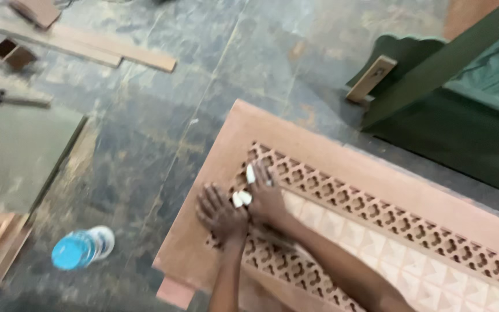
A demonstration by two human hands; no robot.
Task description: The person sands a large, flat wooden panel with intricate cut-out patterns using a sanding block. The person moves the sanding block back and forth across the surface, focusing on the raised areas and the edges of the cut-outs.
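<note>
The left hand (219, 212) lies flat with fingers spread wide on the pale brown carved wooden panel with a pierced lattice border (342, 167), pressing near its left corner and holding nothing. Just to its right, touching it, the right hand (268, 199) is curled over a small piece of white folded material (244, 193), pinching it against the lattice; what the material is cannot be told from the blur. The panel runs from the hands away to the right. To the left, on the dark mottled floor (163, 115), stands a clear plastic bottle with a blue cap (82, 248). Far left lie long wooden strips (88, 49). At far right stands a dark green painted wooden piece (434, 86).
</note>
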